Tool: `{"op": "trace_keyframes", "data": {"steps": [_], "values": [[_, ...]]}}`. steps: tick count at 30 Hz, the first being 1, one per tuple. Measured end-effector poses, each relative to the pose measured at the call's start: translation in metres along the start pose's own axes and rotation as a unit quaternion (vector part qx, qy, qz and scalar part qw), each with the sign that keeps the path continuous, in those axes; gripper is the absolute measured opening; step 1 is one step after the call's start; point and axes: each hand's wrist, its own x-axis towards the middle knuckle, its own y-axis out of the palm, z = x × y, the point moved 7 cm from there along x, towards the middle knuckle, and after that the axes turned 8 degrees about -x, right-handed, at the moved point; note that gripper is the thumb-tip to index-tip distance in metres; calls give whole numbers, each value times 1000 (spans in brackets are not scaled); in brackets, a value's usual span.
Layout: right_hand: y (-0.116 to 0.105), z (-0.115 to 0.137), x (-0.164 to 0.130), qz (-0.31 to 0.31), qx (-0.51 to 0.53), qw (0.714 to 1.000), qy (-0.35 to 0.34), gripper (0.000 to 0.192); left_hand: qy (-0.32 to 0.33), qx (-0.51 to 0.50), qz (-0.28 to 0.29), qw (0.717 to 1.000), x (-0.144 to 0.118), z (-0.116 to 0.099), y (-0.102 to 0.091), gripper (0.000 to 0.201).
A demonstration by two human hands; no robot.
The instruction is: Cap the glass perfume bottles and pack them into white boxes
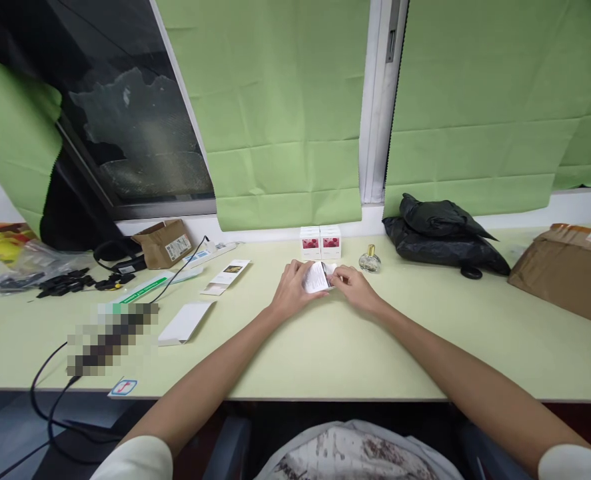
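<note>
My left hand (291, 292) is wrapped round a small white box (315, 278) with fine print on its side, held just above the table. The fingers of my right hand (354, 287) are pinched together at the right end of this box, where a dark patch shows. Their tips are partly hidden. Just behind stand white cartons (320, 244) with red pictures, side by side. A glass perfume bottle (370, 261) with a gold neck stands to the right of them. Left of my left hand lie a flat white carton (226, 277) with a dark picture and a plain white box (185, 323).
A black plastic bag (442, 233) and a large brown cardboard box (565, 273) sit at the right. Toward the left are a small brown box (164, 245), black cables (65, 283) and clear plastic wrap (30, 267). Green curtains (285, 120) hang behind the table.
</note>
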Motion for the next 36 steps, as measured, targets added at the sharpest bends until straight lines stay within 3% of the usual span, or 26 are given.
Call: {"op": "trace_keyframes", "data": {"steps": [5,11,18,23,26,31,36], "values": [[8,-12,-5,41,68,994,71,25,32,34,29,998,0,-7,5,84],[4,-19,-2,39,-17,997,67,13,35,35,38,998,0,-8,4,85],[6,-18,-5,38,-61,994,79,18,39,11,42,998,-1,-12,3,86],[13,-25,-2,39,32,995,82,29,41,-8,51,998,-1,-13,3,84],[18,-38,3,61,82,990,94,32,32,-15,67,997,1,-10,3,84],[20,-59,6,103,79,978,165,31,0,-42,116,992,7,-1,6,82],[23,-59,-1,166,85,958,219,32,-28,-63,157,985,7,1,8,83]]}}
